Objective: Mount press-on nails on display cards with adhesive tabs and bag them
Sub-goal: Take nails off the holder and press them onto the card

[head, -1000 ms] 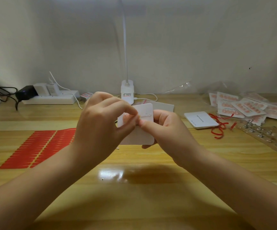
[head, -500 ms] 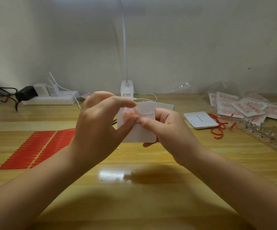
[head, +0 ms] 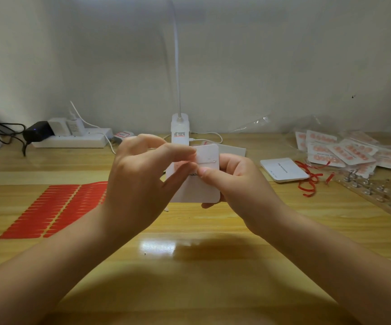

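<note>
Raised slightly: display card (head: pixel 204 184), which your right hand (head: pixel 234 184) grips to steady while your left hand (head: pixel 140 181) pinches something small onto it.

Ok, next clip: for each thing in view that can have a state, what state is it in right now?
White rounded display card: held up off the wooden table, upright, no nails visibly mounted.
Left hand: pinching at the card's upper part.
Right hand: gripping the card's right side, thumb on its face.
Red adhesive tab sheets: lying flat.
Clear bags of finished nail cards: piled, filled.
White power strip: plugs inserted.
</note>
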